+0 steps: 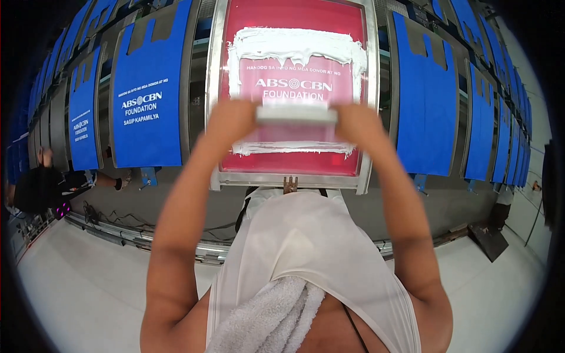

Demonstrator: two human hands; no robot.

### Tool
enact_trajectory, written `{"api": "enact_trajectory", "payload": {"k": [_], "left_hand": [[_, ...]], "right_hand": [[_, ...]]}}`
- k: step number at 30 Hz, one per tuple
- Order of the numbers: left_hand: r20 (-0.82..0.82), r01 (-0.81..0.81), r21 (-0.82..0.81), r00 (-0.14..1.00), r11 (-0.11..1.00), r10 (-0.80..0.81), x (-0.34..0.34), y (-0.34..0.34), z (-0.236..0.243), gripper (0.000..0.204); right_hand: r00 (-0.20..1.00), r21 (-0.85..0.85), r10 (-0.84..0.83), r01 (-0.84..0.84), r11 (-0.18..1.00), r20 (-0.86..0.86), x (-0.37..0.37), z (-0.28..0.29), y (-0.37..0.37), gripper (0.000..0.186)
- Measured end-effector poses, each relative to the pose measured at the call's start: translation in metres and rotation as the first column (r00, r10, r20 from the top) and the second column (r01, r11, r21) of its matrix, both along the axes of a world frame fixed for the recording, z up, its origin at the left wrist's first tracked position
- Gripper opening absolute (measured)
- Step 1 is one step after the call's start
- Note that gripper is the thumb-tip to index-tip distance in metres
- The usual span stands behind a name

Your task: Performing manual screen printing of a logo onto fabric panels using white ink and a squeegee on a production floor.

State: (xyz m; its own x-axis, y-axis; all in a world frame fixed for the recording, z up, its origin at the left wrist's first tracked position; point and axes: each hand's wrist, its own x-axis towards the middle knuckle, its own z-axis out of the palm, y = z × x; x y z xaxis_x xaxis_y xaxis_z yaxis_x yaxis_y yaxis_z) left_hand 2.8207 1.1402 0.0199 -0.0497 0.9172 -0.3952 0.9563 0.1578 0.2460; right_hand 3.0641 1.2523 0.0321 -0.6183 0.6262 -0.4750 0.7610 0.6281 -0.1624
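Observation:
Both my hands grip a pale squeegee [297, 115] held crosswise over a silk-screen frame. My left hand [232, 122] is closed on its left end and my right hand [358, 123] on its right end; both are a little blurred. The metal screen frame [259, 178] lies in front of me, its mesh red around the border [294, 165] and pinker in the middle. Thick white ink [294, 42] forms a band along the far side, runs down both sides, and leaves a thinner strip near me. Light lettering shows through the mesh, partly hidden by the squeegee.
Blue bag-shaped pieces with white print [147, 112] lie on boards to the left; plain blue ones [426, 100] line the right. A metal bracket [290, 185] sits at the frame's near edge. Another person [41, 185] is at far left. Cables and rails run along the floor.

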Motion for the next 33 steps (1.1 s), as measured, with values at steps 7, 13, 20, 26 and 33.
{"api": "enact_trajectory", "payload": {"k": [7, 13, 20, 26, 33], "left_hand": [[0.038, 0.017, 0.458, 0.999, 0.889, -0.038, 0.047, -0.079, -0.044, 0.032], [-0.082, 0.0, 0.308, 0.996, 0.952, 0.026, -0.026, 0.077, -0.042, 0.015], [-0.078, -0.008, 0.126, 0.997, 0.992, 0.018, -0.058, 0.139, 0.003, 0.035], [0.42, -0.511, 0.224, 0.819, 0.83, 0.39, 0.006, -0.005, 0.014, 0.032], [0.653, -0.283, -0.741, -0.09, 0.609, 0.752, 0.124, -0.166, -0.069, 0.041]], "right_hand": [[0.979, 0.089, 0.012, 0.006, 0.996, -0.205, 0.031, -0.032, -0.075, 0.029], [0.993, 0.189, 0.068, -0.05, 0.981, -0.093, -0.038, -0.039, 0.076, 0.029], [0.986, 0.101, 0.148, -0.14, 0.985, -0.081, -0.071, 0.0, 0.158, 0.039], [0.97, 0.003, 0.111, -0.113, 0.994, -0.216, -0.091, 0.012, 0.198, 0.046], [0.98, -0.119, 0.184, -0.192, 0.974, -0.078, -0.107, -0.014, 0.207, 0.053]]}}
